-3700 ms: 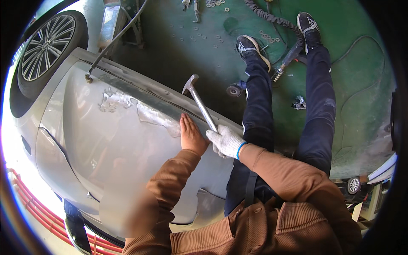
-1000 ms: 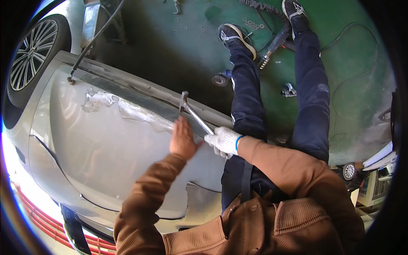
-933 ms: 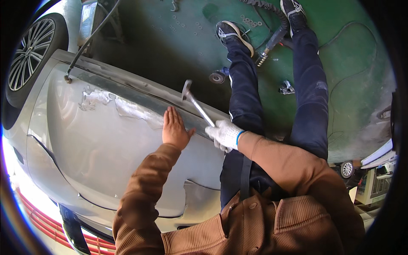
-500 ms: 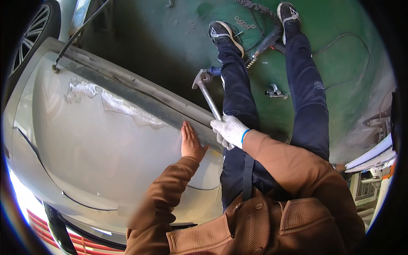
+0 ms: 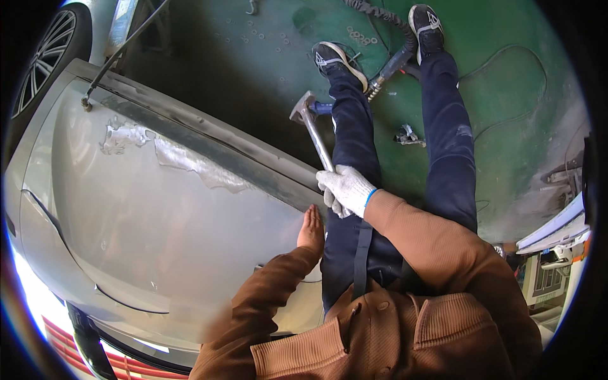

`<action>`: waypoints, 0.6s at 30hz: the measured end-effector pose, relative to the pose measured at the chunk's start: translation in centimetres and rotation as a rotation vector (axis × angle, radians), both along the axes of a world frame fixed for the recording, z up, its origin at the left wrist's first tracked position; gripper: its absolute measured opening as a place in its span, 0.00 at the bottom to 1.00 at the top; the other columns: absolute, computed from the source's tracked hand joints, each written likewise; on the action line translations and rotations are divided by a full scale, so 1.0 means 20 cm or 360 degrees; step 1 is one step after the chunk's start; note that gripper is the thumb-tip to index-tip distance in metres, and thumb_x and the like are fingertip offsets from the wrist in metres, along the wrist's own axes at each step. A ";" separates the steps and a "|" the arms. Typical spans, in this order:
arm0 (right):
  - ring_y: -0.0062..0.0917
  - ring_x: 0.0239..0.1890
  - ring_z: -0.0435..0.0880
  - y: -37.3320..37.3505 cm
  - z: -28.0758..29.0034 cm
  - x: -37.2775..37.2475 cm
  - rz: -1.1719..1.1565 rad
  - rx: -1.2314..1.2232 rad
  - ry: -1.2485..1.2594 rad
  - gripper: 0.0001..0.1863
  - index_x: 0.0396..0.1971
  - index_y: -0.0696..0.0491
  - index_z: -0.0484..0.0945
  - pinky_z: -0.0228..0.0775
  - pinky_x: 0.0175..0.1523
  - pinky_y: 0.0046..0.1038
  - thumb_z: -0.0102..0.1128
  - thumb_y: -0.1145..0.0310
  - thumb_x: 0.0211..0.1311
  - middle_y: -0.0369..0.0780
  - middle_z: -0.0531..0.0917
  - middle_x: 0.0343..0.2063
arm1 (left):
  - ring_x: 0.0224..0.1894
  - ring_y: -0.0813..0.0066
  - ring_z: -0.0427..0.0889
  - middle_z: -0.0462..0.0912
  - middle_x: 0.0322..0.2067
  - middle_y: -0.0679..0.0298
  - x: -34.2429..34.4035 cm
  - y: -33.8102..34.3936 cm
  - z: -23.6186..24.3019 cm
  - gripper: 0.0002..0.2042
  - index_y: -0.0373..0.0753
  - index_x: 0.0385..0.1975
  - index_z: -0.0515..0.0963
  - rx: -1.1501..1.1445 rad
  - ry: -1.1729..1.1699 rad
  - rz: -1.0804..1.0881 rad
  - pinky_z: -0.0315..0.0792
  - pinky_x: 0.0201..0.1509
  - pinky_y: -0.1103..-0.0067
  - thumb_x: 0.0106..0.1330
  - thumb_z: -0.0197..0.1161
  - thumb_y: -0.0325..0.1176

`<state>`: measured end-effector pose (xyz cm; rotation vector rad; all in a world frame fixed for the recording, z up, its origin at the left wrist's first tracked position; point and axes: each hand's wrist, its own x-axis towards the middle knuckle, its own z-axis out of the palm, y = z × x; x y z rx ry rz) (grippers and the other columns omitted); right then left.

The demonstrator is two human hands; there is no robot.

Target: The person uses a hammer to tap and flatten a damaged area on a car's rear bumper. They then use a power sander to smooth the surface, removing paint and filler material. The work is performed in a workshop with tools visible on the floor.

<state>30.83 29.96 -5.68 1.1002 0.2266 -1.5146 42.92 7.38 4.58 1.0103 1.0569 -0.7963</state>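
A silver car door panel (image 5: 171, 221) stretches along my left side, with shiny bare-metal patches (image 5: 196, 168) where its paint is gone, near the dark lower edge strip (image 5: 234, 168). My bare left hand (image 5: 311, 233) lies on the panel's near end by that strip, its fingers stretched out and holding nothing. In a white knit glove, my right hand (image 5: 345, 190) is wrapped round the metal handle of a hammer (image 5: 316, 140). The hammer's head points away from me, raised in front of my left shin, apart from the panel.
A thin rod (image 5: 123, 54) meets the panel's far corner, close to a wheel (image 5: 47, 60). On the green floor lie a ribbed hose (image 5: 386, 18), several washers (image 5: 362, 35), a crumpled scrap (image 5: 408, 135) and a thin cable (image 5: 541, 82). My legs stretch out between them.
My left hand has slid right and nearer along the panel, away from the bare-metal patches to its near end. The hammer stays in my right hand, its head turned slightly.
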 end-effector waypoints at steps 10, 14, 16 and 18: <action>0.25 0.11 0.76 0.10 -0.06 0.08 0.0087 0.0105 -0.0081 0.18 0.38 0.54 0.76 0.69 0.16 0.31 0.60 0.53 0.76 0.40 0.81 0.19 | 0.87 0.53 0.44 0.50 0.84 0.49 0.27 -0.23 -0.14 0.43 0.29 0.82 0.52 0.0210 -0.0292 0.0215 0.36 0.88 0.58 0.77 0.49 0.57; 0.25 0.11 0.77 0.07 -0.06 0.09 0.0087 0.0099 -0.0109 0.17 0.38 0.54 0.76 0.69 0.15 0.32 0.60 0.53 0.76 0.40 0.82 0.19 | 0.86 0.52 0.50 0.57 0.82 0.45 -0.30 -0.14 -0.12 0.49 0.26 0.79 0.59 0.0073 -0.0232 0.0558 0.40 0.88 0.62 0.71 0.60 0.64; 0.25 0.11 0.77 0.07 -0.03 0.06 0.0048 0.0053 -0.0085 0.18 0.38 0.55 0.77 0.69 0.15 0.32 0.60 0.53 0.76 0.40 0.82 0.19 | 0.86 0.52 0.49 0.57 0.82 0.45 -0.47 -0.17 -0.12 0.49 0.26 0.78 0.59 0.0092 -0.0186 0.0513 0.39 0.88 0.62 0.71 0.60 0.65; 0.25 0.11 0.76 0.06 0.00 0.04 0.0048 0.0032 -0.0002 0.18 0.39 0.55 0.77 0.68 0.15 0.33 0.60 0.53 0.77 0.40 0.82 0.19 | 0.86 0.52 0.49 0.56 0.82 0.45 -0.60 -0.19 -0.13 0.49 0.26 0.78 0.60 0.0099 -0.0143 0.0448 0.39 0.89 0.62 0.72 0.58 0.65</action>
